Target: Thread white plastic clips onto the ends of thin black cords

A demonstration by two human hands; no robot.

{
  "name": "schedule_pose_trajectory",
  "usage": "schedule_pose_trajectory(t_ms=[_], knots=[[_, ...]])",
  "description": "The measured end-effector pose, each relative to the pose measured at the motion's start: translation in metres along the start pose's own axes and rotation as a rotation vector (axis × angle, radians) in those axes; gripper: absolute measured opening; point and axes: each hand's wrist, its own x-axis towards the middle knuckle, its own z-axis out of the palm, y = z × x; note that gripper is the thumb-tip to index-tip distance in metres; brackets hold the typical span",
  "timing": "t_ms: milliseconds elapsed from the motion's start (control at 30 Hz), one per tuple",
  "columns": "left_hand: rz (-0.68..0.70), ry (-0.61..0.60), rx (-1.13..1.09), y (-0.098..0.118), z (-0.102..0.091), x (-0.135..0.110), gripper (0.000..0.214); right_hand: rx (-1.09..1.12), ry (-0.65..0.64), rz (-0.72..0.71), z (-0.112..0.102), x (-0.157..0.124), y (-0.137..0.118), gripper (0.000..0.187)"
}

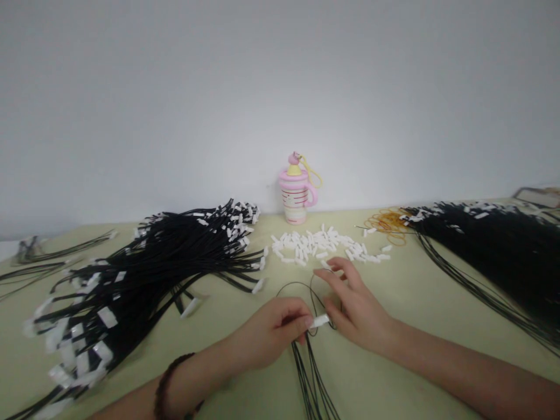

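Note:
My left hand is closed, thumb and fingertips pinching a small white connector. Several thin black wires run from under this hand toward the front edge of the view, and a thin loop of wire curves up behind it. Just to the right, my right hand has its thumb and fingers apart. Its fingertips are beside the curved wire and a loose white piece; whether they touch either is unclear. Beyond the fingers lies a pile of small white connectors.
A large heap of black wires with white ends spreads on the left. Another black wire bundle lies on the right, beside tangled yellow rubber bands. A pink-and-white cup stands at the back by the wall, on the pale green table.

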Motion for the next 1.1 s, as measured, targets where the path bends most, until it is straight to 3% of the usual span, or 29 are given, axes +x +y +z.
schedule_pose_trajectory(t_ms=[100,200,267,367,467,567,700,867,1100], knots=[[-0.019,0.04,-0.061,-0.002,0.001,0.0,0.027,0.062,0.138,-0.032,-0.005,-0.005,-0.013,0.03],[-0.051,0.056,-0.1,-0.002,0.001,0.001,0.028,0.175,0.107,-0.104,-0.008,-0.009,-0.026,0.013],[-0.056,0.06,-0.122,-0.003,0.001,0.002,0.029,0.219,-0.002,-0.096,-0.005,-0.012,-0.031,0.015],[-0.081,0.049,-0.164,-0.004,0.002,0.002,0.031,0.31,-0.107,0.056,0.004,-0.012,-0.03,0.017],[-0.13,0.022,-0.22,-0.004,0.001,0.001,0.034,0.556,-0.179,0.278,0.01,-0.008,-0.022,0.022],[-0.15,0.013,-0.299,-0.004,0.0,0.002,0.036,0.794,-0.218,0.39,0.011,-0.003,-0.016,0.026],[-0.177,0.012,-0.449,-0.006,-0.002,0.002,0.034,0.863,-0.174,0.451,0.008,0.001,-0.014,0.026],[-0.228,-0.083,-0.711,-0.01,-0.003,0.001,0.029,0.909,-0.209,0.455,0.006,0.001,-0.014,0.026],[-0.237,-0.092,-0.801,-0.012,-0.004,0.0,0.025,0.898,-0.208,0.43,0.005,-0.001,-0.016,0.027]])
